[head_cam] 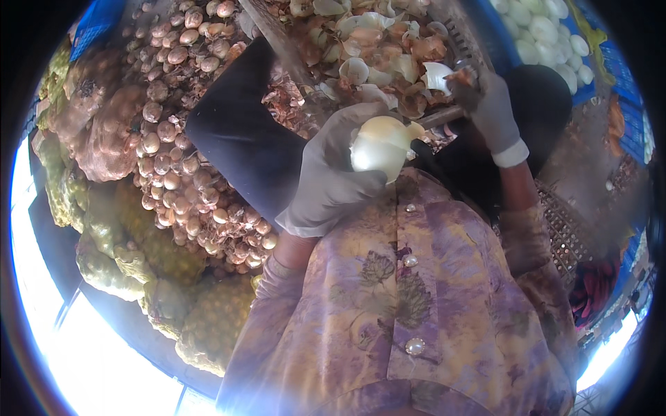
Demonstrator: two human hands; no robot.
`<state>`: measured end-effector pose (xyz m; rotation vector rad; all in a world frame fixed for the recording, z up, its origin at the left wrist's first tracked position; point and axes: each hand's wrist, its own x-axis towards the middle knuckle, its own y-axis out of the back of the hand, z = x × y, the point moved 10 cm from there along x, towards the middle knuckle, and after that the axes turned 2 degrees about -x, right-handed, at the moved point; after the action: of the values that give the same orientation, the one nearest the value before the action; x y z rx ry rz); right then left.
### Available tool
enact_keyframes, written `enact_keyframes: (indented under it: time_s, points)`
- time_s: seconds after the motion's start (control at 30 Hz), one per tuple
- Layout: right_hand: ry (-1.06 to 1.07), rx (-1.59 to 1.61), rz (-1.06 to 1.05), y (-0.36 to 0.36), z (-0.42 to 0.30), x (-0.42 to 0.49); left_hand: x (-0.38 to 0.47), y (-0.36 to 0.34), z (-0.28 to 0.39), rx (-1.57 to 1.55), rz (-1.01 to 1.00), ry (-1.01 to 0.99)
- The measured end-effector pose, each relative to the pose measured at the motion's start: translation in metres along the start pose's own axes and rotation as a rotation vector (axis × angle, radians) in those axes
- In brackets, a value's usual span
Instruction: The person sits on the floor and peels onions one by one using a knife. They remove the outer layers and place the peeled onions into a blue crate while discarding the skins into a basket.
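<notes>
My left hand (pixel 333 171), in a pale thin glove, is closed around a large onion (pixel 382 153) in front of my shirt. The onion's lower part is bare and white, while yellowish skin covers its top near the neck. Up and to the right, my gloved right hand (pixel 486 106) is curled, with brown onion peel (pixel 462 78) at its blurred fingertips. A bright white piece (pixel 437 78) lies against that peel; whether it is onion layer or a blade, I cannot tell. Below the right hand is a crate (pixel 442 117) heaped with loose onion skins (pixel 364 52).
Unpeeled onions (pixel 177 171) are piled on the left, beside filled mesh sacks (pixel 109 135) and yellow-green net bags (pixel 218 317). Peeled white onions (pixel 543 31) fill a blue-lined container at the upper right. A perforated crate (pixel 564 234) stands by my right elbow. My dark-clothed knee (pixel 244 135) juts out left.
</notes>
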<state>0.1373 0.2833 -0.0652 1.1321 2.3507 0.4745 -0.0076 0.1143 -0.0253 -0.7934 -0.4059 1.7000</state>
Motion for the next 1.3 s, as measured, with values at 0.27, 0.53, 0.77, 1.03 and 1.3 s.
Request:
enact_keyframes:
  time_s: [0.27, 0.53, 0.77, 1.03, 1.3]
  points:
    - [0.429, -0.084, -0.271, -0.033, -0.098, -0.066, 0.0, -0.001, -0.004, 0.36, 0.077, 0.126]
    - [0.512, -0.185, -0.253, -0.049, -0.079, -0.08, -0.011, -0.009, -0.018, 0.949, -0.026, 0.123]
    - [0.182, 0.169, -0.351, -0.05, -0.033, -0.065, -0.016, -0.001, -0.033, 0.293, -0.084, 0.113]
    - [0.025, 0.686, -0.298, -0.04, -0.046, -0.068, -0.013, 0.003, -0.046, 0.035, 0.02, 0.277]
    - [-0.022, 0.337, -0.076, -0.005, -0.004, -0.047, -0.01, -0.009, -0.001, 0.165, -0.012, -0.046]
